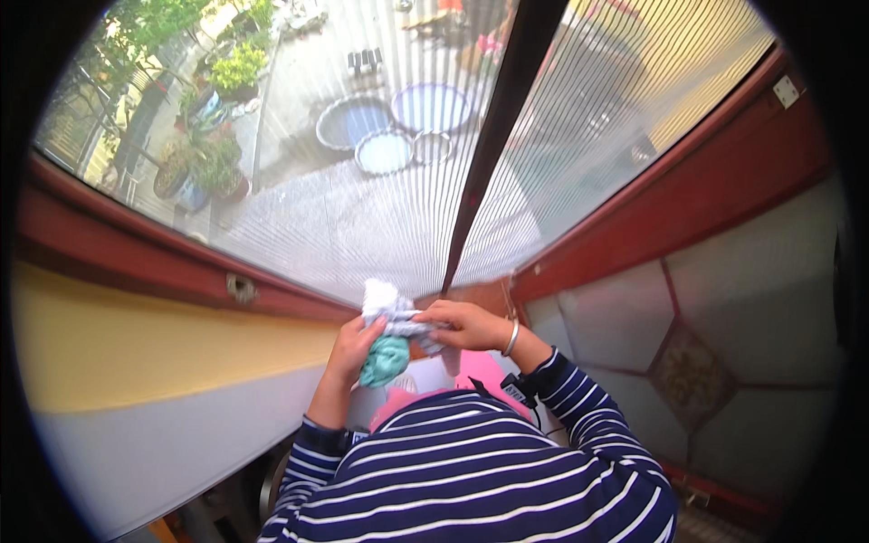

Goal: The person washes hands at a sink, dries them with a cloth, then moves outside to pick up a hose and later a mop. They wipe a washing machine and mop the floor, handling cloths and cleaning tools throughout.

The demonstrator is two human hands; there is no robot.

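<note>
Both hands are close together in front of my chest, on bunched pale fabric. My left hand (356, 345) grips the left part of a whitish-lilac cloth (400, 319), with its thumb on top. A crumpled teal-green cloth (385, 362) hangs just below that thumb, against the left hand. My right hand (468, 326), with a silvery bangle at the wrist, pinches the right part of the pale cloth. A pinkish end of fabric (451, 360) hangs beneath the right fingers. Pink material (479, 370) shows below the hands, partly hidden by my striped top.
A sheer striped door curtain (326, 224) with a dark centre strip (489, 142) hangs ahead in a red door frame (170, 251). A panelled door (611, 319) stands at the right. Round basins (383, 152) and potted plants (204, 163) are outside.
</note>
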